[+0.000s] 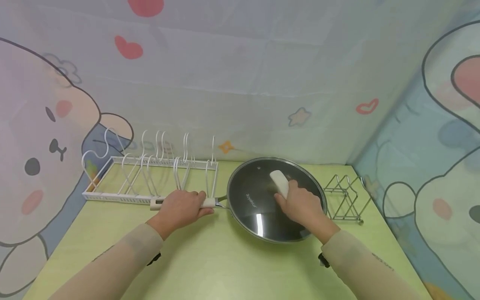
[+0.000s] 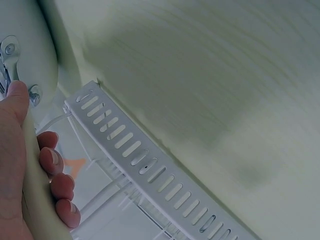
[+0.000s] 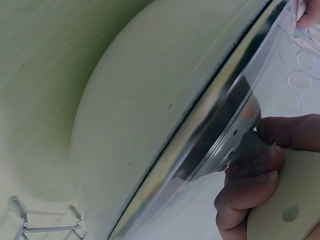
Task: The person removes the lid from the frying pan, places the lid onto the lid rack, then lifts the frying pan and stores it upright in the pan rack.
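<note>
Here, the round cream pan point(image 3: 130, 100) under its clear glass lid point(image 1: 258, 189) is over the pale-green bench point(image 1: 240, 271), right of the left grip point(image 1: 181, 210), which curls round its long leftward cream handle point(image 1: 208, 203); the right grip point(image 1: 303, 204), above the pan, clasps the lid's cream knob point(image 1: 279, 183); a silver wire rack point(image 1: 346, 218) stands rightward.

Table point(image 1: 240, 271): pale green, faintly grained. Behind the table: pale, creased wall covering point(image 1: 240, 58), probably cloth, with red hearts point(image 1: 129, 48) and a star point(image 1: 299, 117). Left of the table: large cartoon animal point(image 1: 22, 133) on blue. Right of the table: blue side wall point(image 1: 399, 141) with a second animal point(image 1: 446, 179), partly in view.
</note>
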Demonstrator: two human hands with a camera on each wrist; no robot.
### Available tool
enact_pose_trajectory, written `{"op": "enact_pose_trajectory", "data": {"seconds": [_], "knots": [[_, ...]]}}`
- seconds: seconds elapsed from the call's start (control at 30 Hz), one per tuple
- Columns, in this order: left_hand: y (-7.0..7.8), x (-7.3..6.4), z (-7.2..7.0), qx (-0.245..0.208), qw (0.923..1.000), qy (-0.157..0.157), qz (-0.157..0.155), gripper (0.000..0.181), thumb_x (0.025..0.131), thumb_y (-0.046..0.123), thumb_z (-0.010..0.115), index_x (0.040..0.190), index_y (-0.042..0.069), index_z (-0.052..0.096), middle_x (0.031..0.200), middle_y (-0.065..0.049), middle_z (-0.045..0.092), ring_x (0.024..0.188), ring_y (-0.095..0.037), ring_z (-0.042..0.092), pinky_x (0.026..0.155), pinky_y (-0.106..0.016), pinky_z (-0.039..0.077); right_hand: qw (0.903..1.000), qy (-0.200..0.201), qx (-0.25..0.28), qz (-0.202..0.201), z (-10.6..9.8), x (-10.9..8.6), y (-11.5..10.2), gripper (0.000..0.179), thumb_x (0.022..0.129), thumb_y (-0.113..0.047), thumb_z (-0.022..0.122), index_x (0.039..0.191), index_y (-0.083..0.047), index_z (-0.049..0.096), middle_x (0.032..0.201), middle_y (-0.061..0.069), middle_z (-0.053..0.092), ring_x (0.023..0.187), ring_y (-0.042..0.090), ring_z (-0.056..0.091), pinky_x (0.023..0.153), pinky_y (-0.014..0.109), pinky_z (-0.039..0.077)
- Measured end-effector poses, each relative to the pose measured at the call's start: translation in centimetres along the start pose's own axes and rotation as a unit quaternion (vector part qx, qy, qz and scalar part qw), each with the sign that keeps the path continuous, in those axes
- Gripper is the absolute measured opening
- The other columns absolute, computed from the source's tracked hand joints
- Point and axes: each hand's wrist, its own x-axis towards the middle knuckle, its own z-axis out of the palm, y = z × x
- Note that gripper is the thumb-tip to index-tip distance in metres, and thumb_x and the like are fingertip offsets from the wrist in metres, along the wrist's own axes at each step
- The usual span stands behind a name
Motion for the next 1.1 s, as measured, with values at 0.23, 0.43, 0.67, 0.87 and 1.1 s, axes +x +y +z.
{"op": "enact_pose_trajectory", "data": {"seconds": [0.23,0.43,0.67,0.87,1.1], "knots": [[-0.02,-0.09,-0.09,0.002,1.0,0.0,0.0,0.053,0.101,0.065,0.062,0.089,0.015,0.051,0.064,0.003,0.046,0.051,-0.017,0.043,0.048,-0.033,0.034,1.0,0.0,0.007,-0.001,-0.11,0.03,0.03,0.063,0.104,-0.051,0.059,0.138,0.002,0.049,0.089,0.016,0.069,0.068,0.028,0.064,0.055,0.043,0.048],[0.12,-0.1,-0.14,0.0,1.0,-0.001,0.0,0.052,0.101,0.065,0.061,0.09,0.015,0.052,0.064,0.003,0.047,0.051,-0.016,0.043,0.048,-0.033,0.034,1.0,0.007,0.0,0.0,-0.18,-0.03,-0.01,0.065,0.104,-0.052,0.059,0.139,0.002,0.049,0.088,0.016,0.07,0.066,0.028,0.065,0.054,0.043,0.049],[0.11,-0.12,0.04,0.002,1.0,-0.003,-0.002,0.053,0.1,0.067,0.061,0.09,0.016,0.052,0.064,0.004,0.047,0.051,-0.016,0.043,0.048,-0.033,0.033,0.9999,0.011,-0.004,-0.003,-0.19,-0.05,-0.04,0.065,0.104,-0.052,0.06,0.137,0.003,0.05,0.087,0.016,0.07,0.065,0.028,0.064,0.053,0.043,0.048],[0.15,-0.2,-0.12,-0.002,1.0,-0.005,-0.004,0.053,0.1,0.066,0.061,0.09,0.015,0.051,0.065,0.004,0.047,0.051,-0.016,0.043,0.048,-0.033,0.033,0.9999,0.014,-0.004,-0.007,-0.12,-0.04,-0.01,0.064,0.104,-0.052,0.06,0.135,0.003,0.05,0.087,0.016,0.07,0.065,0.028,0.064,0.053,0.043,0.049],[0.24,-0.28,-0.18,-0.006,1.0,-0.006,-0.004,0.052,0.1,0.065,0.062,0.091,0.015,0.052,0.065,0.004,0.047,0.051,-0.016,0.042,0.048,-0.032,0.032,0.9999,0.009,-0.002,-0.005,-0.26,-0.01,-0.03,0.061,0.104,-0.052,0.06,0.132,0.002,0.051,0.086,0.015,0.068,0.064,0.027,0.063,0.052,0.041,0.048]]}}
